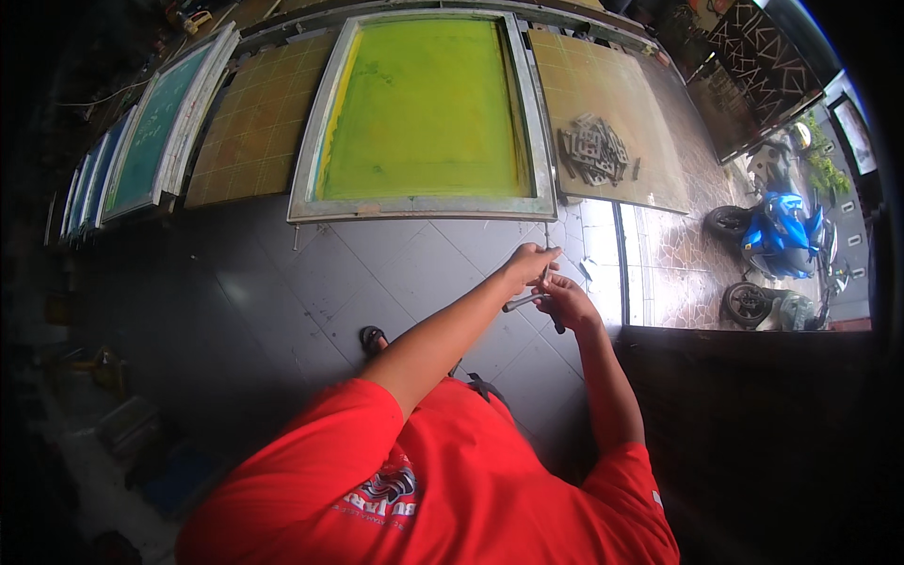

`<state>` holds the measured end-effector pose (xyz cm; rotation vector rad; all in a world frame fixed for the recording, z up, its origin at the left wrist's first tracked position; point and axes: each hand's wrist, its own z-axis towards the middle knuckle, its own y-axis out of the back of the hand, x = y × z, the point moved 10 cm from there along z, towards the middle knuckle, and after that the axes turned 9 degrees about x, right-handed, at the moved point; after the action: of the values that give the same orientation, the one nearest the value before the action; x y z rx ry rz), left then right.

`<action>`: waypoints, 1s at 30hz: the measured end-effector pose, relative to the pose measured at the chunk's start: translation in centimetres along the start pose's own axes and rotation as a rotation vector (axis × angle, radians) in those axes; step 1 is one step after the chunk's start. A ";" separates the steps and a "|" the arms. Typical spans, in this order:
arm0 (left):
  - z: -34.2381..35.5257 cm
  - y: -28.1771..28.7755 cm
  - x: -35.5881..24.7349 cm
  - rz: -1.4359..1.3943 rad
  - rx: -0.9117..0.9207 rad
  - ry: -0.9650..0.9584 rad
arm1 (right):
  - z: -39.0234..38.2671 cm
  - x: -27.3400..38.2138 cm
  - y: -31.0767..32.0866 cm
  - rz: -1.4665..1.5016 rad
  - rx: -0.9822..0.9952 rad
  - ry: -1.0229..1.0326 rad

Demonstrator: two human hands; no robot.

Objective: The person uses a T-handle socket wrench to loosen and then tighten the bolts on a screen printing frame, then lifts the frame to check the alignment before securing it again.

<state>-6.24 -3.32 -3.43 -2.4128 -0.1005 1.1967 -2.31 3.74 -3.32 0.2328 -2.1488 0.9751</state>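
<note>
My left hand [529, 263] and my right hand [568, 299] meet in front of me over the grey tiled floor [311, 292]. Between them they hold a thin metal rod [544, 247] that runs up toward the lower right corner of a large screen-printing frame [422, 206]. The frame has a pale metal border and a yellow-green mesh, and it leans against the wall ahead. My right hand also grips a short dark tool [524, 301] with a grey handle. What the rod's far tip touches is too small to tell.
More framed screens [160, 132] with teal mesh lean at the left. A pile of dark metal brackets [593, 151] lies on a brown board at the right. A blue motorbike [782, 235] stands outside the doorway. My sandalled foot [372, 337] is on the tiles.
</note>
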 end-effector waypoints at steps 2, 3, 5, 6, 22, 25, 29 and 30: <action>0.7 0.3 -0.1 0.134 -0.052 -0.013 | 0.8 -0.1 0.7 -0.089 0.005 -0.015; 1.1 0.5 0.1 0.147 -0.038 -0.012 | 1.3 -0.2 1.2 -0.145 0.001 -0.036; 2.1 0.6 0.9 0.114 0.013 0.008 | 1.4 -0.2 2.1 -0.287 0.013 -0.083; 2.1 0.4 1.0 0.138 -0.012 0.024 | 0.8 0.3 2.4 -0.403 -0.050 -0.106; 0.4 -1.3 1.4 -0.026 0.074 0.066 | -0.2 1.1 0.4 0.036 0.039 0.057; 1.3 0.3 0.9 0.036 -0.043 0.009 | -0.2 1.1 1.4 -0.172 -0.049 -0.007; 1.1 0.1 1.2 -0.125 -0.054 0.003 | -1.8 4.6 0.5 -0.840 -0.417 -0.018; 1.0 -0.3 1.6 -0.184 -0.023 0.016 | -2.0 5.3 0.4 -1.032 -0.469 0.005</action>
<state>-5.96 -2.25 -5.04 -2.3736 -0.3253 1.0976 -5.11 6.13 1.03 0.9638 -1.7885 -0.1162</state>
